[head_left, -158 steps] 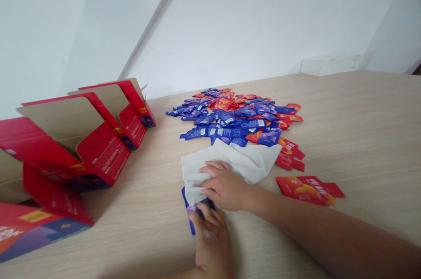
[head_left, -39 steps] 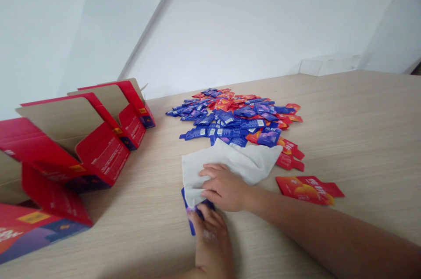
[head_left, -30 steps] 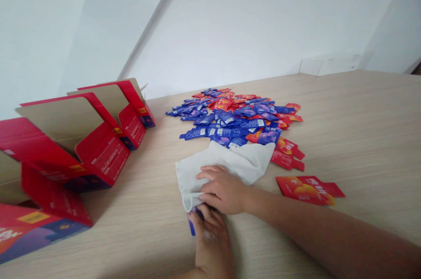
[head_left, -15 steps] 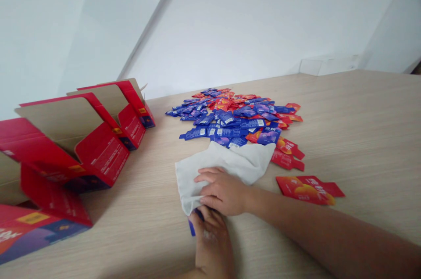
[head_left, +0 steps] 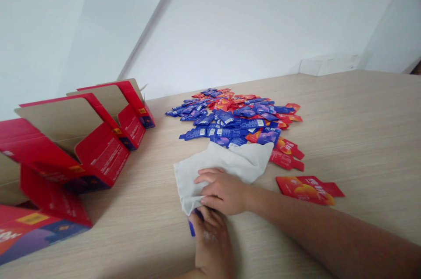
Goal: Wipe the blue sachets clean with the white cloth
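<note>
A white cloth [head_left: 230, 160] lies crumpled on the wooden table, its far edge touching the pile of sachets. My right hand [head_left: 222, 191] rests on top of it with the fingers spread. Just below, my left hand [head_left: 210, 233] bends its fingers over a blue packet [head_left: 191, 227] that is mostly hidden under the cloth and the fingers. The fingertips press the packet against the table. Beyond the cloth, several blue sachets [head_left: 226, 132] and red-orange sachets [head_left: 226, 102] are heaped together.
Open red boxes [head_left: 101, 152] with raised flaps stand in a row on the left. One red-orange packet [head_left: 304, 189] lies apart, beside my right forearm. At the back right, a clear or white container [head_left: 329, 65] stands against the white wall.
The cloth's right end has shifted slightly to the left, and its left edge has moved a little too. Both hands stay in nearly the same place.
</note>
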`<state>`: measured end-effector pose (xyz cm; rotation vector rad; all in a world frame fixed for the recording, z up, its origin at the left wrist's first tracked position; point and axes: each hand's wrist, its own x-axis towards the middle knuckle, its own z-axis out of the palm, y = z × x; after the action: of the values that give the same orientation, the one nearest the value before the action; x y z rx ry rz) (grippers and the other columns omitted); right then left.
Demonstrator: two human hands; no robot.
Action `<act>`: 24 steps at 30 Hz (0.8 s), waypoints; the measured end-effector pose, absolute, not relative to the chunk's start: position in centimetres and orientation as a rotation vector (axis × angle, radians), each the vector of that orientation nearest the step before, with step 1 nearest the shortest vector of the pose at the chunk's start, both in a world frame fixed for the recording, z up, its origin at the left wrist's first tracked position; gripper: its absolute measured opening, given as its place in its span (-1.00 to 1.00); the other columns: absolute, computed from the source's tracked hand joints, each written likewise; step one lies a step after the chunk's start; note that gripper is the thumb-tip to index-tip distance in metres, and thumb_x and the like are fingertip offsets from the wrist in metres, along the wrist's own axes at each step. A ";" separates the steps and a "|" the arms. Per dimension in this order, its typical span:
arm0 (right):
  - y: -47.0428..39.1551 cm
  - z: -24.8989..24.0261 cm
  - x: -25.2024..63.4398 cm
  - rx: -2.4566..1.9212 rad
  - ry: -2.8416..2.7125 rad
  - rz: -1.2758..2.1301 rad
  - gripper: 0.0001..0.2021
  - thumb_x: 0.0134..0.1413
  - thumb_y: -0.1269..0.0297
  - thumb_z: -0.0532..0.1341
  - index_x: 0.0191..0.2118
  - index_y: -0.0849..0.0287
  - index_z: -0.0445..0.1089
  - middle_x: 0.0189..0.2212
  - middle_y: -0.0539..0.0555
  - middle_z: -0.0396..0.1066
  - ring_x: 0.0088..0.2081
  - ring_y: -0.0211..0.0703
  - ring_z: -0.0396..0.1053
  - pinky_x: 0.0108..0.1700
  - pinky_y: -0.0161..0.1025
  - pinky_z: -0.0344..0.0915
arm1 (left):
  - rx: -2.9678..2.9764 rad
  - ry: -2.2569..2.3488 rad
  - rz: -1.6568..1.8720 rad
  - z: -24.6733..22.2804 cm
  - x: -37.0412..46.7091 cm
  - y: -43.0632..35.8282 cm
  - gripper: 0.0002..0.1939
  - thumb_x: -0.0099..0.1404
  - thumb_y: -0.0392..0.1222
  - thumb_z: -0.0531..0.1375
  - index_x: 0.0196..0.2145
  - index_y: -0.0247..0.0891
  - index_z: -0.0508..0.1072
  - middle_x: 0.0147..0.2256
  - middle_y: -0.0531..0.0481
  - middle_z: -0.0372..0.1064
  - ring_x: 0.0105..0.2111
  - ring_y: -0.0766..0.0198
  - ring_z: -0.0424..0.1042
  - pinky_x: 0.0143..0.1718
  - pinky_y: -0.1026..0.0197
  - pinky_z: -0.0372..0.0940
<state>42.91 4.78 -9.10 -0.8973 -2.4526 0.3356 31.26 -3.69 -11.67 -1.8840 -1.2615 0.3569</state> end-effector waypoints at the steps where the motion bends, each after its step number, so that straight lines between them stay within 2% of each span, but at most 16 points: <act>1: 4.8 -9.1 42.9 -0.901 -2.449 0.335 -0.74 0.20 0.20 0.10 -0.34 0.16 0.50 0.07 0.08 0.34 0.19 -0.03 0.10 0.19 -0.05 0.01 | -1.876 -1.263 0.359 -11.7 31.3 -3.7 -0.63 0.19 -0.43 0.01 -0.09 -0.50 0.46 -0.14 -0.37 0.48 -0.11 -0.01 0.46 0.03 -0.08 0.22; 4: 4.9 -9.2 42.7 -1.011 -2.398 0.335 -0.74 0.20 0.18 0.10 -0.32 0.15 0.51 0.05 0.09 0.35 0.18 0.00 0.12 0.18 -0.02 0.02 | -1.861 -1.261 0.376 -11.7 31.2 -3.7 -0.63 0.19 -0.42 0.02 -0.09 -0.49 0.46 -0.13 -0.36 0.48 -0.14 -0.01 0.48 0.03 -0.09 0.21; 8: 5.1 -9.3 42.7 -1.150 -2.345 0.343 -0.72 0.21 0.17 0.08 -0.30 0.14 0.52 0.05 0.12 0.35 0.18 0.04 0.11 0.16 0.03 0.02 | -1.886 -1.264 0.364 -11.7 31.2 -3.8 -0.65 0.18 -0.41 0.03 -0.12 -0.54 0.47 -0.10 -0.46 0.44 -0.19 -0.06 0.50 0.05 -0.14 0.19; 12: 5.1 -9.1 42.9 -1.044 -2.400 0.365 -0.73 0.21 0.17 0.09 -0.30 0.15 0.51 0.07 0.10 0.33 0.19 0.01 0.11 0.17 0.00 0.02 | -1.907 -1.261 0.342 -11.7 31.1 -3.8 -0.64 0.17 -0.43 0.02 -0.11 -0.54 0.47 -0.10 -0.47 0.44 -0.16 -0.07 0.49 0.03 -0.13 0.21; 18: 4.9 -9.1 42.9 -0.983 -2.430 0.379 -0.74 0.21 0.18 0.10 -0.30 0.15 0.51 0.08 0.11 0.33 0.20 0.00 0.10 0.18 -0.01 0.01 | -1.904 -1.262 0.356 -11.9 31.2 -3.7 -0.62 0.17 -0.44 0.01 -0.10 -0.48 0.47 -0.11 -0.38 0.47 -0.10 -0.03 0.46 0.02 -0.11 0.22; 24: 4.9 -9.0 42.9 -0.985 -2.433 0.368 -0.74 0.20 0.19 0.10 -0.30 0.15 0.51 0.08 0.11 0.32 0.19 -0.01 0.10 0.18 -0.02 0.01 | -1.923 -1.272 0.309 -11.9 31.0 -3.6 -0.64 0.18 -0.43 0.01 -0.11 -0.53 0.47 -0.12 -0.43 0.46 -0.14 -0.02 0.47 0.02 -0.09 0.24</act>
<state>42.90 4.90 -8.98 -0.9854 -2.4331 0.3685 31.03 -3.64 -11.91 -1.9227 -1.2716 0.3085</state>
